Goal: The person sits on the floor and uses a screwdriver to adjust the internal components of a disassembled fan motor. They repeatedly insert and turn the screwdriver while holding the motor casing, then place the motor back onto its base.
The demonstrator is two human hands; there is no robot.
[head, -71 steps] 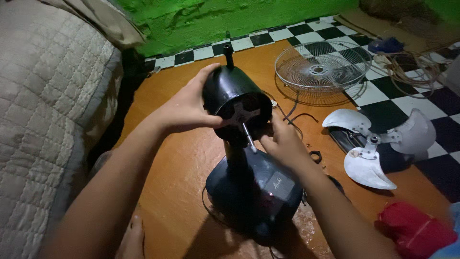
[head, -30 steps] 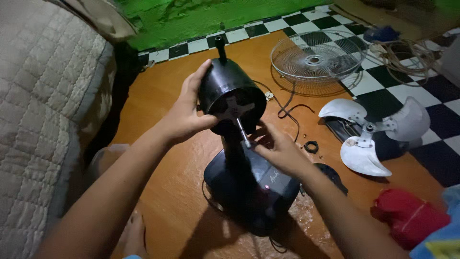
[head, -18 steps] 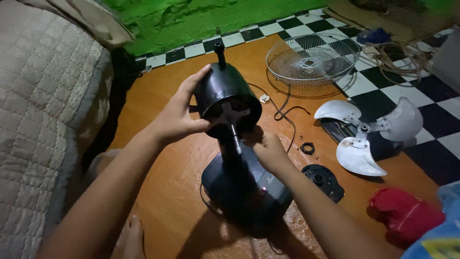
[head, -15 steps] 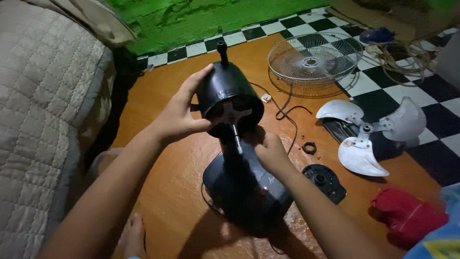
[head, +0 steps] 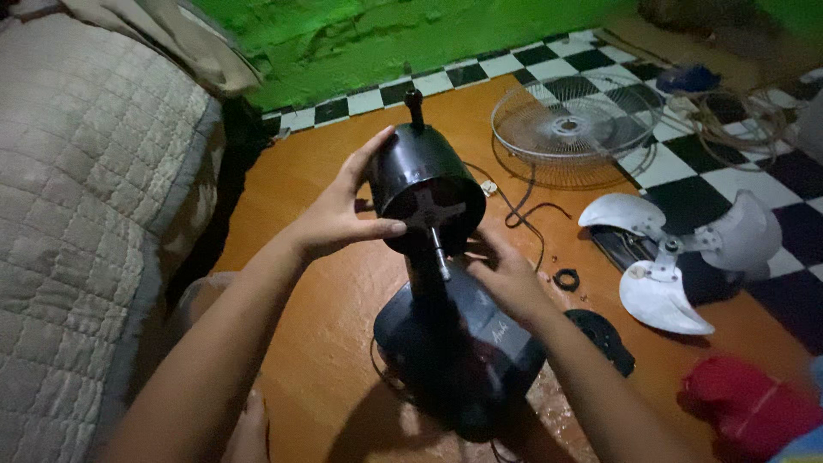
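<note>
A black fan body stands on an orange mat, with its round motor housing (head: 420, 184) on a short neck above a dark base (head: 463, 343). A thin metal shaft (head: 439, 250) sticks out of the housing's front. My left hand (head: 339, 214) grips the housing's left side, thumb on the front rim. My right hand (head: 506, 274) sits just right of the shaft and below the housing, fingers curled toward the neck; what they touch is hidden.
A white three-blade fan propeller (head: 677, 257) lies right of the base on the checkered floor. A wire fan guard (head: 574, 124) lies farther back. A small black ring (head: 566, 279), a black round cap (head: 604, 336), a red cloth (head: 754, 407) and a quilted bed (head: 77, 214) surround the spot.
My right hand has slipped from the shaft tip down toward the neck. The view has shifted slightly; my left hand keeps its grip on the housing.
</note>
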